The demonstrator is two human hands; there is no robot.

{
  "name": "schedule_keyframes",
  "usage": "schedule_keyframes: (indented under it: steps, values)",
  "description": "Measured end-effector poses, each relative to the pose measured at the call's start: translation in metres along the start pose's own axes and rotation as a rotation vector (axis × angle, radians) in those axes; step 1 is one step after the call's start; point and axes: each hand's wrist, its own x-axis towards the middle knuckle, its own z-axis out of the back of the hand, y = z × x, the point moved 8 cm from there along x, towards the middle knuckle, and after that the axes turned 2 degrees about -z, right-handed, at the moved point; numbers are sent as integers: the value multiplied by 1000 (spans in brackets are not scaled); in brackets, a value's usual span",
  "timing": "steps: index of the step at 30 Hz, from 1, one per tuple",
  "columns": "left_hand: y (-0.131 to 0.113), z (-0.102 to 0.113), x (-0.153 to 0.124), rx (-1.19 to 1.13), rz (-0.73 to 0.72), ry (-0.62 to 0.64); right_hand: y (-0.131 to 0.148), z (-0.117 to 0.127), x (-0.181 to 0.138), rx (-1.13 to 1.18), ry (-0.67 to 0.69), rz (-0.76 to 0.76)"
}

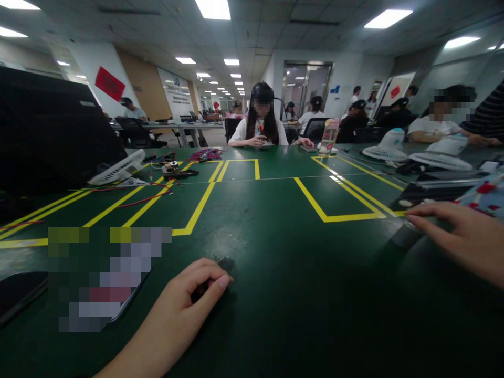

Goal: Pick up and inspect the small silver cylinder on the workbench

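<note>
All lettering on the wall sign (pixel 178 97) is too small to be read. A grey cylinder (pixel 405 237) is seen just below the fingers of the right hand (pixel 459 231); whether it is gripped cannot be told. The left hand (pixel 195 289) is curled, any grip hidden.

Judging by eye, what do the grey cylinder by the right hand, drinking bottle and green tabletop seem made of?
Grey cylinder: metal or plastic, blur leaves it open; dull, even surface.
Drinking bottle: likely clear plastic; see-through body.
Green tabletop: perhaps laminate; satin, softly reflective.
</note>
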Motion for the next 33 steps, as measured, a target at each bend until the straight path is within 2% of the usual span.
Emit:
schedule_keyframes:
  steps: [2, 4, 11, 16, 21, 25, 29, 31, 33]
  values:
    - [-1, 0, -1, -2, 0, 8, -26, -1, 0, -44, 84, -149]
    - [-2, 0, -2, -3, 2, 13, -36, -3, -2, -23, 130, -236]
    - [0, -1, -2, -8, 19, 39, -50, -17, 5, 19, 131, -242]
    - [3, -2, -4, -20, 18, 58, -64, -25, 4, 224, 57, -321]
    - [3, -2, -4, -41, -25, 70, -61, -25, -2, 230, 39, -397]
    - [5, -1, -6, -45, -21, 69, -59, -28, -1, 301, 96, -355]
    - [4, -2, -6, -45, -9, 74, -53, -36, -6, 236, 123, -318]
    - [3, -3, -4, -39, -12, 66, -33, -36, -13, 239, 74, -238]
    - [0, -4, -3, -32, -25, 60, 7, -40, -24, 337, 60, -78]
